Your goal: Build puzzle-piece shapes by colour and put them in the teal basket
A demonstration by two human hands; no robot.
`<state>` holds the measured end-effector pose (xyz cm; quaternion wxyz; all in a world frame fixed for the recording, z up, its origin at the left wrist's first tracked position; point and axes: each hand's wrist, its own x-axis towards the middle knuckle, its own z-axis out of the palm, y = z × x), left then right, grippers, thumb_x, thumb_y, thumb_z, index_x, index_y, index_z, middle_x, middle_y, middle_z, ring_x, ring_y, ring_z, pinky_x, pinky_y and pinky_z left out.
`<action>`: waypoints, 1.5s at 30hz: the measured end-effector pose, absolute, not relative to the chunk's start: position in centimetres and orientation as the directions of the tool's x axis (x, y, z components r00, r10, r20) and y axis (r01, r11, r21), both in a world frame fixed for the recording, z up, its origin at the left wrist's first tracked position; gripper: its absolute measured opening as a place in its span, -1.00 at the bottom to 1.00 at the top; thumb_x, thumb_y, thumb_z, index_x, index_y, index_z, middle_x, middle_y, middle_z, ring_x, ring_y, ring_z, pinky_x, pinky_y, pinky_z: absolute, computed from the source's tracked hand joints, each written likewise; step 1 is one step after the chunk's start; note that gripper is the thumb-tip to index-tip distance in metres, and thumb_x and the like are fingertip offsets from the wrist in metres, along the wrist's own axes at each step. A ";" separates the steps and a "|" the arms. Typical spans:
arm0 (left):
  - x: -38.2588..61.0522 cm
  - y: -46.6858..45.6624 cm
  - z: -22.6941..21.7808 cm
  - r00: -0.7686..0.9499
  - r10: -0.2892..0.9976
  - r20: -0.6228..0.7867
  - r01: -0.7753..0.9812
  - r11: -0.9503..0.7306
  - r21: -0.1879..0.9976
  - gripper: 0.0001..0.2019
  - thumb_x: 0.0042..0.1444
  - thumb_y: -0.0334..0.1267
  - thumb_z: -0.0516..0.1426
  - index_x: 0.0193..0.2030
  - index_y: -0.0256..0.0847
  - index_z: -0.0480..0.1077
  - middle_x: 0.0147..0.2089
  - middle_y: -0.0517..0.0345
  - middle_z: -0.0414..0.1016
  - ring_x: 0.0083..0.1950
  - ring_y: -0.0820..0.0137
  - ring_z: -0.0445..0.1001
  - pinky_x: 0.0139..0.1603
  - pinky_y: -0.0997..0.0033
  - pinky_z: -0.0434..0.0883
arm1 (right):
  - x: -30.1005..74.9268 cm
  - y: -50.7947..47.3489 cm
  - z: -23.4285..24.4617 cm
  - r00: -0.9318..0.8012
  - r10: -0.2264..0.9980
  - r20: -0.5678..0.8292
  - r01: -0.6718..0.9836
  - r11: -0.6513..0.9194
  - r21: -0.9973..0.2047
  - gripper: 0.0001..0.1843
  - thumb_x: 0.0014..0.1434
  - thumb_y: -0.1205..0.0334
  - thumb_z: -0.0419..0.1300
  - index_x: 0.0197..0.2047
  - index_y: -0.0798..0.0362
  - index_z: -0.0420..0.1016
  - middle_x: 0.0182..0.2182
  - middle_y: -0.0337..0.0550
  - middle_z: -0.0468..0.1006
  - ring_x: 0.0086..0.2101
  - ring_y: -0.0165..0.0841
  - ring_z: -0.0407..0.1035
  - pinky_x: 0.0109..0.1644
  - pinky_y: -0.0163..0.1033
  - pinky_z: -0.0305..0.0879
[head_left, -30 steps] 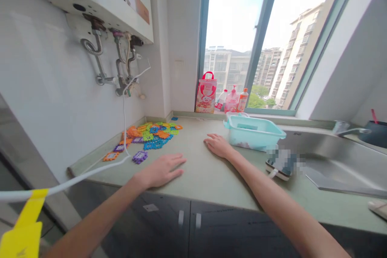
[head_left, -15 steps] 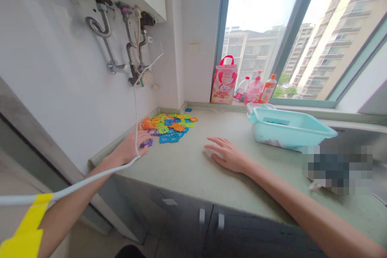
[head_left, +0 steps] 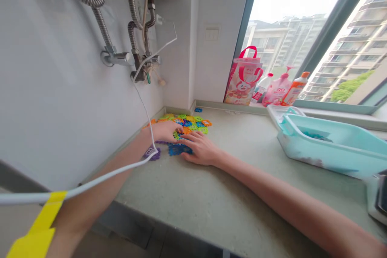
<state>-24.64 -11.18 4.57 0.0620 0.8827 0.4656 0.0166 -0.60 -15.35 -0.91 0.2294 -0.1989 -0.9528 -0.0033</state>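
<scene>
A pile of flat, colourful plastic building pieces (head_left: pixel 196 129) lies in the counter's corner. Over its left part is my left hand (head_left: pixel 163 132), fingers curled down among the pieces; what they hold, if anything, is hidden. My right hand (head_left: pixel 201 149) rests on the near side, fingers spread and open, touching a blue lattice-like piece (head_left: pixel 177 150). Just below my left wrist lies a purple piece (head_left: pixel 152 153), partly behind a white cable (head_left: pixel 142 163). A small blue piece (head_left: pixel 198 110) sits apart at the back edge.
A light blue plastic basin (head_left: pixel 329 155) stands on the right of the counter (head_left: pixel 199 201). On the windowsill are a pink bag (head_left: pixel 243 84) and several bottles (head_left: pixel 276 92). Metal hoses (head_left: pixel 101 28) hang on the left wall. The cable crosses above my left forearm.
My view has moved closer to the corner and turned. My right hand has moved left onto the pile. My left hand has gone from beside the purple piece forward and right over the pile.
</scene>
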 end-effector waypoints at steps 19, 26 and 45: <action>-26.4 -11.3 2.1 0.431 0.839 0.331 0.900 -0.423 -0.100 -0.62 0.27 -0.05 0.17 0.11 -0.20 0.57 0.17 -0.11 0.55 0.26 0.07 0.44 0.33 0.09 0.33 | -0.5 -17.8 -1.5 -0.759 0.452 0.469 0.400 0.891 -0.212 -0.59 0.37 0.02 0.23 0.19 0.00 0.55 -0.07 0.00 0.59 -0.04 -0.15 0.42 0.14 0.00 0.29; -26.1 -10.3 1.1 0.456 0.824 0.336 0.884 -0.462 -0.065 -0.52 0.31 0.05 0.16 0.23 -0.17 0.50 0.25 -0.11 0.55 0.30 0.02 0.44 0.34 -0.02 0.28 | 5.1 -23.1 -1.6 -0.754 0.513 0.410 0.423 0.857 -0.294 -0.59 0.38 0.11 0.19 0.25 -0.06 0.54 0.08 0.01 0.55 0.04 -0.15 0.43 0.16 0.00 0.41; -23.7 -11.7 1.7 0.559 0.771 0.304 0.797 -0.601 0.057 -0.32 0.17 0.28 0.23 0.29 -0.11 0.47 0.16 -0.04 0.61 0.22 0.04 0.49 0.34 0.03 0.30 | 12.9 -21.3 -2.0 -0.635 0.664 0.395 0.585 0.747 -0.315 -0.63 0.42 0.15 0.16 0.24 -0.15 0.54 0.16 -0.01 0.53 0.13 -0.12 0.43 0.25 0.10 0.40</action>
